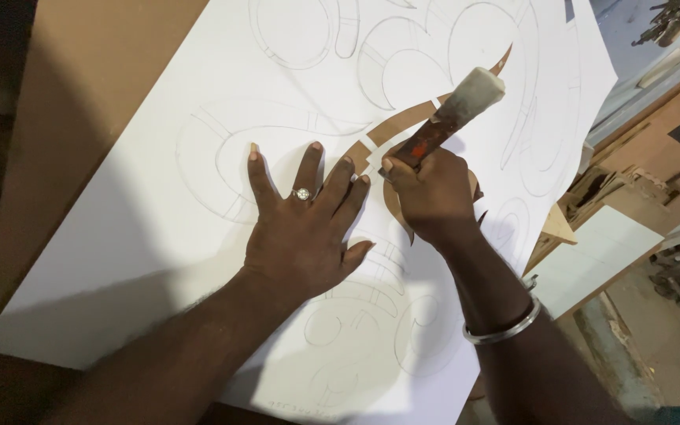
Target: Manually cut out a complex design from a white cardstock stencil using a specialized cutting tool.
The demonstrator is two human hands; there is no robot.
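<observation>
White paper point(120, 236) was spread over a brown board point(104, 71); the left hand point(301, 228) was pressed flat, fingers wide; a knife point(450, 118) was gripped by the right hand point(430, 193).

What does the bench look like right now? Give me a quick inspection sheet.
Surface: brown board under a white sheet.
Job's things: white sheet pencilled with curving outlines, some strips cut out; knife, reddish worn handle, pale butt.
Clutter: nothing seen on the sheet.
Grippers: left hand flat on the sheet, fingers spread, ring; right hand gripping the knife, bangle on wrist.
Cables: nothing seen.
Surroundings: wood offcuts and panels at right.
</observation>
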